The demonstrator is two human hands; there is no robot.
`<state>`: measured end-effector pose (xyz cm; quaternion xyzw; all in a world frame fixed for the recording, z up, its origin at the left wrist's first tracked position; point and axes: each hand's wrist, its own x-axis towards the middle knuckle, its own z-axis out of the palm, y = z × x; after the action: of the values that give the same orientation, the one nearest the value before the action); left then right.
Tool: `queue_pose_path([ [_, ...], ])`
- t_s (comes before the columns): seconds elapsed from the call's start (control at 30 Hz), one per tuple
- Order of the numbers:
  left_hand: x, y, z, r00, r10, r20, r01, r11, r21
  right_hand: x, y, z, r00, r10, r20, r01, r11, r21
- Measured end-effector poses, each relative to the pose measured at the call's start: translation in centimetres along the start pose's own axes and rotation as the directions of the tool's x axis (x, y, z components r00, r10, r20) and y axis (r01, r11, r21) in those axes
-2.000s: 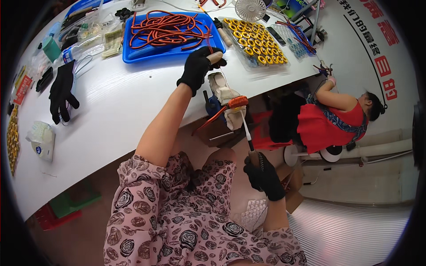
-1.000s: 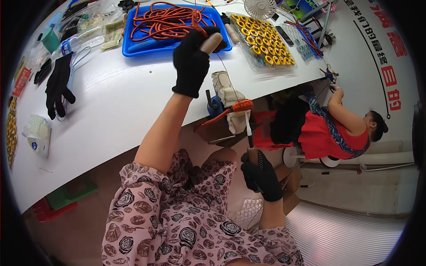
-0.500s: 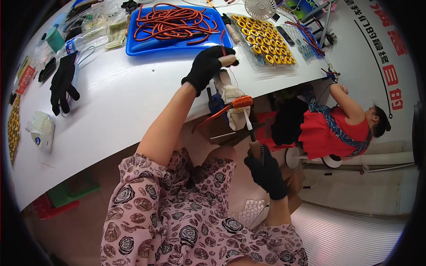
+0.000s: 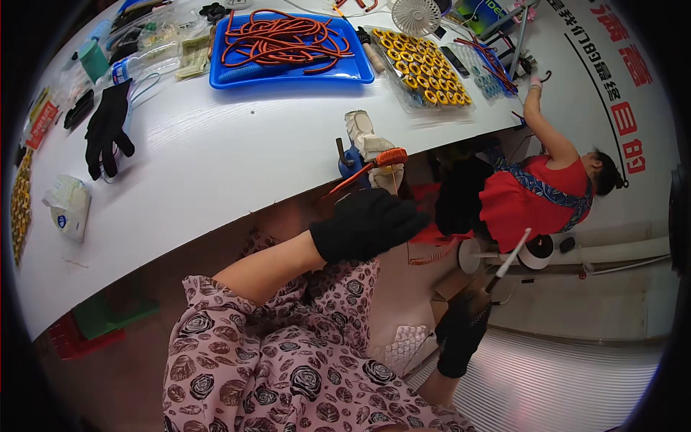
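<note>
A coil of orange copper wire (image 4: pixel 391 157) sits in a small blue bench vise (image 4: pixel 350 160) at the table's front edge, padded with whitish cloth (image 4: pixel 362 129). Thicker orange wire ends stick out to its lower left. Just below the coil is my left hand (image 4: pixel 371 225) in a black glove, back upward, fingers stretched to the right and slightly blurred; no held thing shows. Lower right, my right hand (image 4: pixel 462 335), also black-gloved, is closed round the handle of a thin tool with a white tip (image 4: pixel 512 253). The tool points up and right, apart from the coil.
A blue tray (image 4: pixel 295 81) of red-brown cords lies at the back, beside a clear pack of yellow ring cores (image 4: pixel 425 68) and a small fan (image 4: pixel 417 16). A loose black glove (image 4: pixel 109 129) and tissue pack (image 4: pixel 70 209) lie left. A co-worker in red (image 4: pixel 525 194) sits right.
My left hand has come down from above the coil to below it. My right hand has drawn the tool away from the coil, down and right. The co-worker's arm has reached farther up.
</note>
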<state>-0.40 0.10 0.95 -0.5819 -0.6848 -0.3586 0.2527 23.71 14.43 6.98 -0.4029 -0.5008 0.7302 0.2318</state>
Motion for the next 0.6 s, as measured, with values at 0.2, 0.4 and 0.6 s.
queue_pose_path([
  [0.2,3.5,-7.2,-5.2,0.609,-0.73,-0.311,0.398,0.62,-0.676,2.0,-0.7,5.1,0.985,-0.155,0.071,0.17,0.868,-0.466],
  [0.4,3.8,-14.3,1.0,0.59,-0.778,0.218,0.361,0.012,-0.933,5.7,-0.7,7.2,0.928,0.227,0.295,0.073,0.668,-0.741],
  [0.6,4.2,-14.3,2.5,0.603,-0.737,0.306,0.401,-0.051,-0.914,9.4,-1.2,11.2,0.854,0.347,0.387,0.051,0.685,-0.727],
])
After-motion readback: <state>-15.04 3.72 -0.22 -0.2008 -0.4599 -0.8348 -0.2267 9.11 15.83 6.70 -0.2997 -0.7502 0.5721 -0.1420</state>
